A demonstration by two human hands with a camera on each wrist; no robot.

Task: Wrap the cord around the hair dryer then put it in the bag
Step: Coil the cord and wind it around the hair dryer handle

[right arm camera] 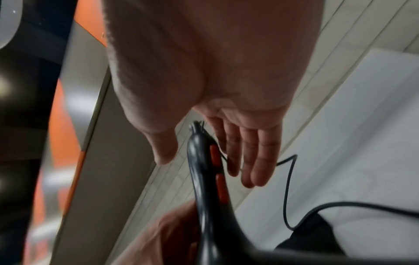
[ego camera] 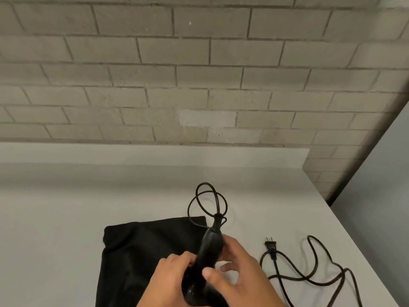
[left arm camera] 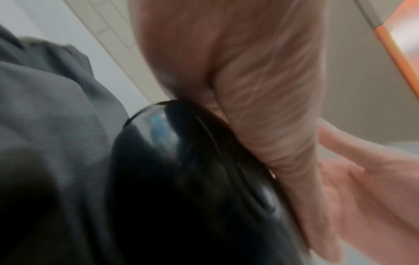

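- Left hand (ego camera: pixel 174 275) grips the dryer (ego camera: pixel 207 255), fingers curled round its lower handle.
- Right hand (ego camera: pixel 236 269) cups the handle's other side, fingers (right arm camera: pixel 251 161) nearly straight, thumb alongside.
- Cord (ego camera: pixel 309 269) lies right of the fingers; bag (ego camera: pixel 137 251) beneath.

White table (ego camera: pixel 88 196) with black bag (ego camera: pixel 137 251), loose cord (ego camera: pixel 309 262)

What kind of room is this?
Probably a plain utility or workshop room, not a home: a bare painted block wall, a plain white table, and only a hair dryer and black bag.
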